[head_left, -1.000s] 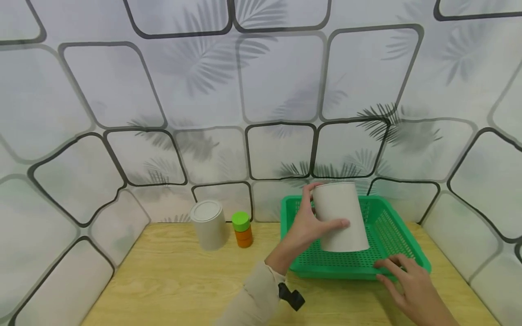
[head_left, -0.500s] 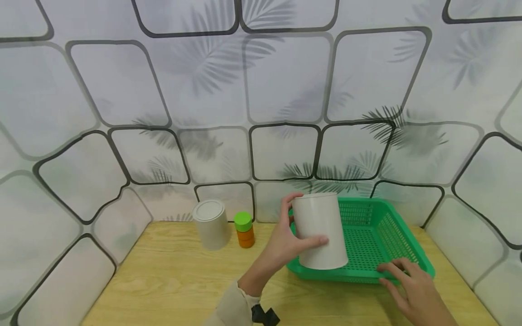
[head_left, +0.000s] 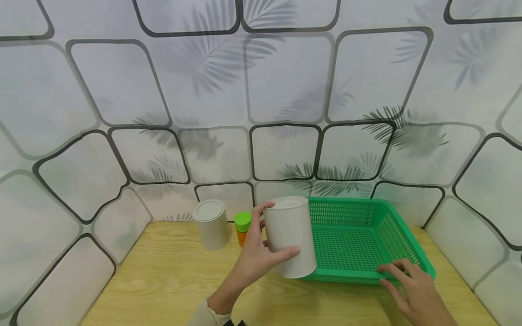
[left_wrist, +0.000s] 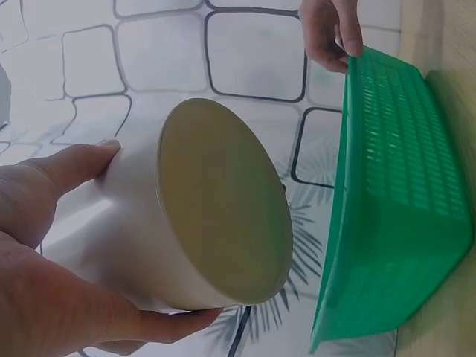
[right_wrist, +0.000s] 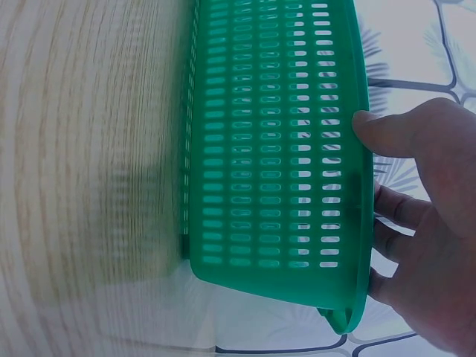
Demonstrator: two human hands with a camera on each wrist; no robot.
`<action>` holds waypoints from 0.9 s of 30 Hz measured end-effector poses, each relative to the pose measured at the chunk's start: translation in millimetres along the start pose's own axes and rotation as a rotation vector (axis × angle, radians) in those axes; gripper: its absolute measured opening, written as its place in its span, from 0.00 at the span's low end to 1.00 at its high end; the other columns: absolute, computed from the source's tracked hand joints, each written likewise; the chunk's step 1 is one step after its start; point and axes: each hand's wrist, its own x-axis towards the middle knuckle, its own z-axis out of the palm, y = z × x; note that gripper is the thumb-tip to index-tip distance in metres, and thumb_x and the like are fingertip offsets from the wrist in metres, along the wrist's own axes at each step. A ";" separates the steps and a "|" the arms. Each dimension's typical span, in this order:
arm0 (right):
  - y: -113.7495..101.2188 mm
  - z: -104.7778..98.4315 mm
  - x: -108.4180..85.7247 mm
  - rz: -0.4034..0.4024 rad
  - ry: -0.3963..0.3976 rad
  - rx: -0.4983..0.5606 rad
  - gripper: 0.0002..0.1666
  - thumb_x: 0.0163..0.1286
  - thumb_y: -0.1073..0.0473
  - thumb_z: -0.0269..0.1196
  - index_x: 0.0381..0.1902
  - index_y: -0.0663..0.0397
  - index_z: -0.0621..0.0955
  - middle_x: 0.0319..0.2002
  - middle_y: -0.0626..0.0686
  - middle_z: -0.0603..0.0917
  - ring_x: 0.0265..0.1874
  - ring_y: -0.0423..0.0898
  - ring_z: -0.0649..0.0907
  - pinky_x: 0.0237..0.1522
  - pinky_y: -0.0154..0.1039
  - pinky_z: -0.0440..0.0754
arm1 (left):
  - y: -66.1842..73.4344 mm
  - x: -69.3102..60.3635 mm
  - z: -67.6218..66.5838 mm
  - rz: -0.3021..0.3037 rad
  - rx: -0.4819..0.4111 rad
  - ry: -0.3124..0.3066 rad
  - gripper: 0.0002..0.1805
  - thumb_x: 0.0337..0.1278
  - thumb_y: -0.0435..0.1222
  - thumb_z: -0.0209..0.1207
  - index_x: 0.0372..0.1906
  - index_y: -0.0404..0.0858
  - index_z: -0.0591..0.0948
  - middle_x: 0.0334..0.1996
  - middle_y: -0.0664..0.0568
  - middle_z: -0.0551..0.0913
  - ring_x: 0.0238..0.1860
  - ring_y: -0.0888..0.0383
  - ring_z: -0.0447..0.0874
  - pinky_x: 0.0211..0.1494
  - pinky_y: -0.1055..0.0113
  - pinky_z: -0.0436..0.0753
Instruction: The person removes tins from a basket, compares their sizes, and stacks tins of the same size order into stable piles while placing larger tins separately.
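My left hand (head_left: 258, 256) grips a white can (head_left: 291, 226) by its side, thumb across the front and fingers behind. Held in the air, the can tilts slightly in front of the left end of a green plastic basket (head_left: 393, 231). Its flat base (left_wrist: 227, 204) shows in the left wrist view. My right hand (head_left: 416, 287) pinches the front rim of the basket near its right corner. In the right wrist view the thumb (right_wrist: 383, 132) lies on the outer side of the rim, and the other fingers are over the inner side.
A second white lidded can (head_left: 210, 228) stands at the back left of the wooden table (head_left: 163, 276). Beside it is a small orange bottle with a green cap (head_left: 242, 219), partly hidden by the left hand. Patterned walls (head_left: 281, 154) enclose the back and sides.
The left hand has carried the white can left and slightly down, from over the basket to its left end. The right hand stays on the basket rim.
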 end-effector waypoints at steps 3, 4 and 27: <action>-0.1 0.1 0.2 -0.002 0.004 -0.002 0.12 0.71 0.44 0.67 0.41 0.44 0.87 0.37 0.43 0.80 0.30 0.40 0.77 0.25 0.34 0.69 | -3.3 -7.7 -7.7 0.022 0.022 0.036 0.53 0.48 0.36 0.79 0.75 0.57 0.58 0.68 0.50 0.67 0.63 0.45 0.73 0.48 0.46 0.85; -0.1 0.2 0.1 -0.003 0.007 -0.001 0.13 0.72 0.43 0.66 0.41 0.45 0.87 0.37 0.43 0.80 0.30 0.40 0.77 0.25 0.34 0.69 | -4.6 -10.4 -10.2 0.027 0.029 0.048 0.53 0.47 0.35 0.79 0.75 0.56 0.58 0.67 0.49 0.68 0.62 0.44 0.74 0.48 0.46 0.85; -0.3 0.5 1.1 -0.013 0.015 0.009 0.19 0.75 0.40 0.62 0.41 0.47 0.87 0.36 0.43 0.80 0.30 0.40 0.77 0.28 0.26 0.65 | -43.2 -59.0 -82.2 0.070 0.375 0.299 0.56 0.34 0.31 0.84 0.71 0.45 0.63 0.65 0.41 0.68 0.59 0.39 0.73 0.41 0.41 0.84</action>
